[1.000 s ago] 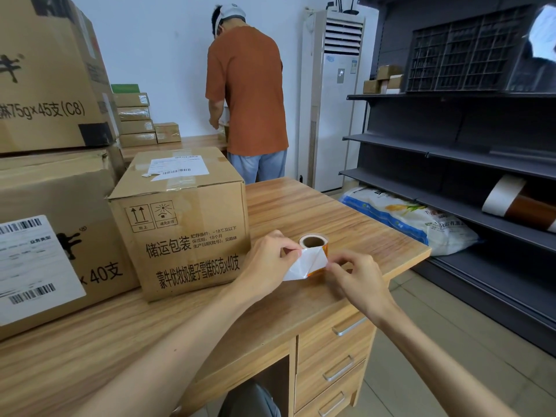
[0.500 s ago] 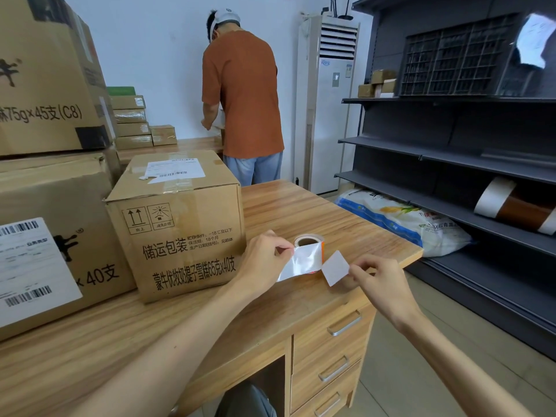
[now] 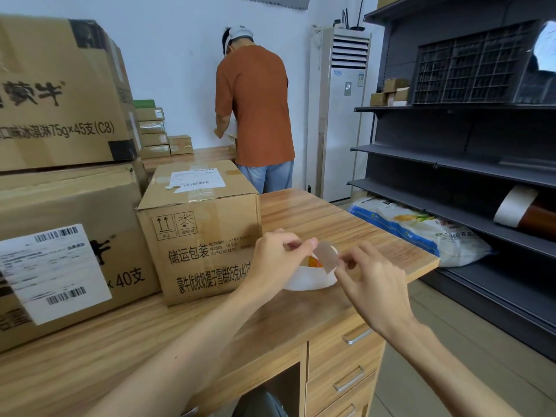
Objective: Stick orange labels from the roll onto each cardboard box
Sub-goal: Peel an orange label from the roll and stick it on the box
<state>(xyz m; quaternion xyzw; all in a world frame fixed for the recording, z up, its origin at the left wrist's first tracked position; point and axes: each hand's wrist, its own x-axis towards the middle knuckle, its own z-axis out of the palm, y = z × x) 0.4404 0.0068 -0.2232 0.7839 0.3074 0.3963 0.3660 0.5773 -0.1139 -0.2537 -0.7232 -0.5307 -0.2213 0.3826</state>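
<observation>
The label (image 3: 326,256) is hanging between your two hands, just above the roll (image 3: 313,262), which is standing on the worktop (image 3: 301,215) near its right edge. The white backing strip (image 3: 307,279) is curling out in front of the roll. Your left hand (image 3: 278,260) is pinching the label's upper corner between thumb and forefinger. The fingers (image 3: 350,262) of your right hand (image 3: 374,285) are curling in on its lower edge and appear to be pinching it too, though the label is blurred and the contact is hard to read. Which face is showing is also unclear.

You seem to be passing or re-gripping a freshly peeled label before carrying it to a box. To do this well:

- Be holding it only by the very edges, so little of the glue is touching skin.
- Be keeping it taut and flat between the hands, so it is not folding onto itself or sagging back onto the roll and strip below.
- Be turning the sticky side away from you before you are moving off.

The small cardboard box (image 3: 204,236) is standing just to the left of your hands, and no orange label is showing on its front or top. It looks like the nearest target. The big box (image 3: 69,242) and the one stacked on it (image 3: 60,94) are waiting further left.
</observation>
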